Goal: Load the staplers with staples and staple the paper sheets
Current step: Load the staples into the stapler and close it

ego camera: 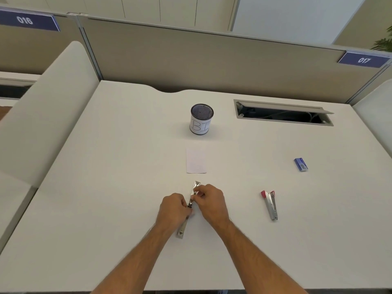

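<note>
A silver stapler (184, 227) lies opened out flat on the white desk (106, 187), near the front middle. My left hand (172, 210) grips its middle part. My right hand (212, 201) pinches the far half of it near the head (196, 185); whether staples are between the fingers cannot be seen. A small stack of white paper sheets (196, 160) lies just beyond the stapler. A second stapler (270, 204), silver with a red end, lies to the right. A blue staple box (300, 164) sits at the far right.
A black mesh cup (201, 119) with a white label stands behind the paper. An open cable slot (283, 113) is set into the desk at the back right. Grey partitions (212, 60) close off the desk's back and sides.
</note>
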Demonstrator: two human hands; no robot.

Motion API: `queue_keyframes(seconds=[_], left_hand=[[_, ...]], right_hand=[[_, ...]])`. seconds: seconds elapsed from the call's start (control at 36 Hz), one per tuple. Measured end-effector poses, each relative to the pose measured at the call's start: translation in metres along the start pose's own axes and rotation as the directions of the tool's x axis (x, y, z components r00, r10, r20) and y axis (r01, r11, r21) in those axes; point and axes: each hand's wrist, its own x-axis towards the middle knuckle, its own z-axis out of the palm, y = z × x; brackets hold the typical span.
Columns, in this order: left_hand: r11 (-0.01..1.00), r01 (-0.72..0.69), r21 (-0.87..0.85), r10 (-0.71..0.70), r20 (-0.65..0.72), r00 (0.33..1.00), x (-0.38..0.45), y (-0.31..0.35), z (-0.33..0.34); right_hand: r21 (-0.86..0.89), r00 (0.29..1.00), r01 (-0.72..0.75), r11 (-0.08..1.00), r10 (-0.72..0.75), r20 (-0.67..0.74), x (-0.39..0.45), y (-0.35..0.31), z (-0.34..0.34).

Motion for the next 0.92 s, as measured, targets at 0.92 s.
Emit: queue_keyframes(seconds=[0.92], left_hand=[[0.999,0.046,0.006,-0.046,0.002,0.999,-0.005,0.013,-0.003]], right_hand=[[-0.118,0.997,0.072,0.990,-0.067,0.046,0.004,0.003,-0.007]])
